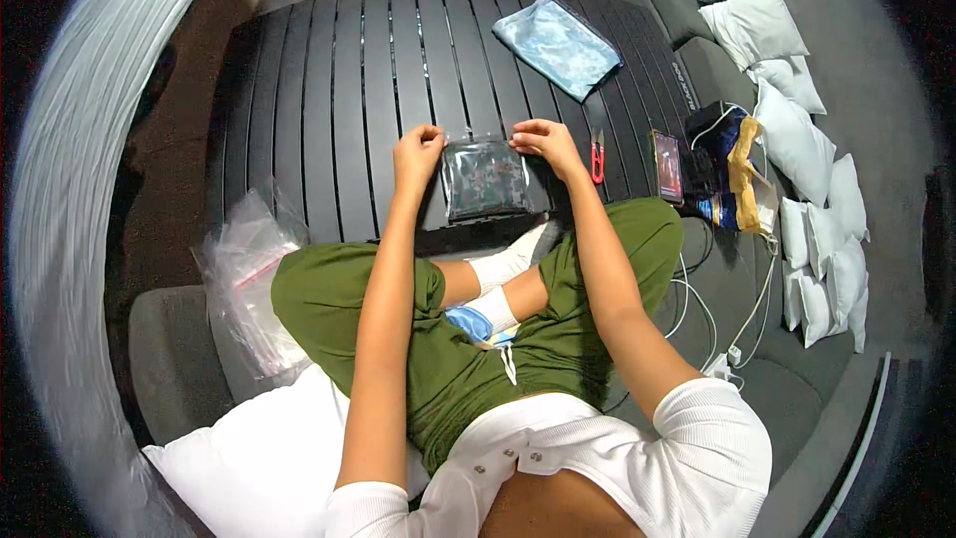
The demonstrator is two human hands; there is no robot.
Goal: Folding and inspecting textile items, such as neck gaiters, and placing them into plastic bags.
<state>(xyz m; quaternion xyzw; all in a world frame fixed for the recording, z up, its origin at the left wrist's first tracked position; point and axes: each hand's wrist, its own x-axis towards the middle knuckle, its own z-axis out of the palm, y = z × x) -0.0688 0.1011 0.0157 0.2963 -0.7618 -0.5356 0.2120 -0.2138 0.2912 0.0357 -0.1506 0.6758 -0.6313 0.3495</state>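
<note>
A clear plastic bag [486, 179] with a dark, mottled folded item inside lies flat at the near edge of the black slatted table [378, 90]. My left hand [419, 151] pinches its upper left corner between thumb and fingers. At the upper right corner, my right hand [548, 144] grips the plastic edge in the same way. The bag's top edge runs between both hands, and its contents stay inside. To the right of my right hand lie red-handled snips [597, 161], blades pointing away from me.
A folded light blue cloth [558, 45] rests farther back on the table. Right of the snips stand a phone [667, 167] and a navy and yellow bag [739, 179], with white cables [687, 304] below. Clear plastic bags [254, 284] are heaped by my left knee. White pillows [797, 130] line the right.
</note>
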